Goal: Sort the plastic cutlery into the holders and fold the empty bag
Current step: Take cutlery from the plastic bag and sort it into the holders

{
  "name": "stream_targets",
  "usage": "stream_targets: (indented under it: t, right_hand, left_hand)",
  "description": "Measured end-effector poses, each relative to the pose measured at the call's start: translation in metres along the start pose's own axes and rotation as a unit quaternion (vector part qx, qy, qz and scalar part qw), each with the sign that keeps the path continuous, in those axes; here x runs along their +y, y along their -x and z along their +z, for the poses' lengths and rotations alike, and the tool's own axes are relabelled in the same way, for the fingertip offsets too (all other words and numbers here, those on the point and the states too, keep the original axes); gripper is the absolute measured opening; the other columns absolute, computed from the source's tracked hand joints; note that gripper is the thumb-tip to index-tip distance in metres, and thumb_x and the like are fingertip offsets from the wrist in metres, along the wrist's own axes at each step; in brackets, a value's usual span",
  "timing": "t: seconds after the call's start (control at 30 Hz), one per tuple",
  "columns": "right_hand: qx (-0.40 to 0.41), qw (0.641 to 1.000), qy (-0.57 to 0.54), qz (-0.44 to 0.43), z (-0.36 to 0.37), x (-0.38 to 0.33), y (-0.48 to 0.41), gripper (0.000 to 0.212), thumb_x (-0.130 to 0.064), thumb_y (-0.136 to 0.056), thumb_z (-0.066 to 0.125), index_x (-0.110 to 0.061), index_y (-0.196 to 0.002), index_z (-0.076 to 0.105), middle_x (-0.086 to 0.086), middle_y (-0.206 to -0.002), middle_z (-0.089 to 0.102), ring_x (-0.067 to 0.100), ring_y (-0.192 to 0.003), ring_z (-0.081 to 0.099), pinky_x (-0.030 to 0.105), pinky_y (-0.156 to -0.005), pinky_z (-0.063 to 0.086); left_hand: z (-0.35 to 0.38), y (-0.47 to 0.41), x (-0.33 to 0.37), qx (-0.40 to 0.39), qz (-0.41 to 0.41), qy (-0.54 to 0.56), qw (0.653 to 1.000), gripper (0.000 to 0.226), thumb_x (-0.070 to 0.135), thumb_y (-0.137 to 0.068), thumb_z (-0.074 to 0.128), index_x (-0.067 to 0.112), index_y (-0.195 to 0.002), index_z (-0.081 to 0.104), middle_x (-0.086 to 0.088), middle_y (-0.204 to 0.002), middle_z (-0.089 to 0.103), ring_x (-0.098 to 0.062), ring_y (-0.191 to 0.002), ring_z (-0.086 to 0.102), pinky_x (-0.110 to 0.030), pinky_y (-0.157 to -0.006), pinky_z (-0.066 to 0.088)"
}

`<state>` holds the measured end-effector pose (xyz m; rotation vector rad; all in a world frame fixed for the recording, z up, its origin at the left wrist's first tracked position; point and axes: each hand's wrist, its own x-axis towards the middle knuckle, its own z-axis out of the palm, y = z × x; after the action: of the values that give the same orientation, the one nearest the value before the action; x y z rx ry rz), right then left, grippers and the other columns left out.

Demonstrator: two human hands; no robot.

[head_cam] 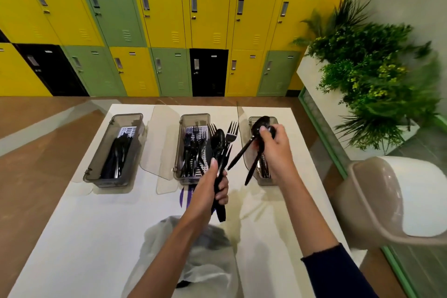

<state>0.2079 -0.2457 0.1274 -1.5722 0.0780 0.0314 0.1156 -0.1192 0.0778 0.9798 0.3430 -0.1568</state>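
Yellow and green lockers (164, 19) back a white counter (84, 225), where the left holder (96, 167) keeps dark pieces and the middle holder (194, 116) keeps forks. At centre frame the left grip (216, 186) is clamped on a mixed bundle (217, 139), held upright, apparently as stock to pick from, above the clear bag (212, 268). Right of it, the right grip (273, 145) pinches spoons (261, 124) over the right holder (263, 182), likely to drop them there.

Three holders stand in a row across the far part of the table (84, 237): the left holder (96, 169) with cutlery (116, 155) in it, the middle holder (194, 116) with forks (193, 150) in it, and the right holder (264, 182) at centre right. The plastic bag (205, 256) lies before them at lower centre. Lockers (169, 19) fill the top of the frame behind the table; a plant (370, 80) and a chair (399, 201) sit at the right.
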Motion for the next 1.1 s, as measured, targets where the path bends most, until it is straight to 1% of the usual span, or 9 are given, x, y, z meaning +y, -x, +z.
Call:
stream_targets:
  t: [0.13, 0.33, 0.43, 0.5, 0.6, 0.7, 0.83, 0.97, 1.1]
  right_hand:
    - [0.018, 0.996, -0.059, 0.058, -0.036, 0.012, -0.048, 0.009, -0.011, -0.103, 0.034, -0.012, -0.11, 0.039, 0.011, -0.098, 0.056, 0.017, -0.069, 0.065, 0.028, -0.062, 0.059]
    - [0.038, 0.991, 0.102, 0.079, -0.05, 0.065, -0.103, 0.016, -0.009, -0.103, 0.033, -0.014, -0.112, 0.045, 0.021, -0.108, 0.061, 0.015, -0.06, 0.062, 0.022, -0.055, 0.055]
    - [0.007, 0.98, 0.164, 0.111, -0.045, 0.079, -0.114, 0.025, -0.015, -0.102, 0.037, -0.014, -0.126, 0.046, 0.018, -0.128, 0.056, 0.024, -0.092, 0.064, 0.031, -0.08, 0.052]
    - [-0.024, 0.959, 0.256, 0.115, -0.04, 0.085, -0.114, 0.035, -0.023, -0.1, 0.044, -0.019, -0.135, 0.046, 0.014, -0.14, 0.044, 0.029, -0.12, 0.051, 0.033, -0.093, 0.042]
    - [-0.004, 0.945, 0.32, 0.068, -0.032, 0.082, -0.096, 0.038, -0.029, -0.097, 0.049, -0.025, -0.134, 0.048, 0.015, -0.139, 0.039, 0.032, -0.127, 0.042, 0.039, -0.103, 0.038]
    - [0.017, 0.971, 0.238, 0.016, -0.025, 0.07, -0.061, 0.027, -0.035, -0.098, 0.047, -0.018, -0.117, 0.057, 0.008, -0.122, 0.053, 0.023, -0.111, 0.054, 0.034, -0.089, 0.045]
    - [-0.082, 0.991, 0.064, 0.087, -0.016, 0.054, -0.02, 0.038, -0.043, -0.098, 0.041, -0.013, -0.103, 0.062, 0.0, -0.087, 0.066, 0.012, -0.079, 0.062, 0.023, -0.069, 0.051]
    - [-0.175, 0.972, 0.047, 0.148, -0.016, 0.046, -0.006, 0.053, -0.054, -0.095, 0.039, -0.011, -0.103, 0.068, 0.011, -0.096, 0.072, 0.021, -0.09, 0.068, 0.031, -0.077, 0.055]
    - [-0.17, 0.976, 0.074, 0.115, -0.018, 0.043, 0.008, 0.047, -0.054, -0.09, 0.052, -0.009, -0.099, 0.062, 0.003, -0.09, 0.067, 0.011, -0.074, 0.065, 0.029, -0.068, 0.052]
  left_hand:
    - [0.006, -0.004, -0.014, 0.005, 0.002, 0.006, 1.0, 0.037, 0.046, -0.093, 0.041, 0.011, -0.085, 0.049, 0.005, -0.056, 0.036, -0.006, -0.041, 0.027, -0.018, -0.04, 0.028]
    - [0.013, -0.003, -0.026, 0.022, -0.007, -0.031, 0.999, 0.03, 0.037, -0.098, 0.041, 0.011, -0.091, 0.053, 0.007, -0.058, 0.04, -0.006, -0.045, 0.031, -0.018, -0.045, 0.029]
    - [0.013, -0.003, -0.028, 0.027, -0.013, -0.031, 0.999, 0.027, 0.036, -0.096, 0.045, 0.011, -0.092, 0.054, 0.006, -0.059, 0.041, -0.006, -0.046, 0.032, -0.019, -0.046, 0.029]
    - [0.01, -0.004, -0.029, 0.029, -0.008, -0.042, 0.999, 0.026, 0.037, -0.088, 0.053, 0.011, -0.093, 0.052, 0.007, -0.061, 0.041, -0.006, -0.048, 0.033, -0.019, -0.047, 0.031]
    - [0.008, -0.007, -0.033, 0.04, -0.003, -0.052, 0.998, 0.024, 0.035, -0.086, 0.056, 0.012, -0.094, 0.051, 0.007, -0.061, 0.041, -0.007, -0.048, 0.033, -0.019, -0.047, 0.031]
    - [0.01, -0.008, -0.035, 0.036, 0.005, -0.045, 0.998, 0.027, 0.036, -0.082, 0.057, 0.012, -0.094, 0.051, 0.006, -0.061, 0.04, -0.007, -0.047, 0.033, -0.019, -0.048, 0.031]
    - [0.015, -0.004, -0.035, 0.019, 0.012, -0.052, 0.998, 0.032, 0.038, -0.08, 0.059, 0.011, -0.094, 0.051, 0.006, -0.062, 0.039, -0.007, -0.048, 0.032, -0.019, -0.047, 0.03]
    - [0.017, 0.007, -0.036, 0.001, 0.016, -0.081, 0.997, 0.031, 0.04, -0.085, 0.057, 0.011, -0.097, 0.053, 0.006, -0.064, 0.039, -0.008, -0.051, 0.032, -0.02, -0.049, 0.031]
    - [0.016, 0.016, -0.033, 0.021, 0.036, -0.117, 0.992, 0.017, 0.032, -0.096, 0.049, 0.016, -0.1, 0.052, 0.006, -0.066, 0.039, -0.008, -0.053, 0.034, -0.019, -0.051, 0.032]
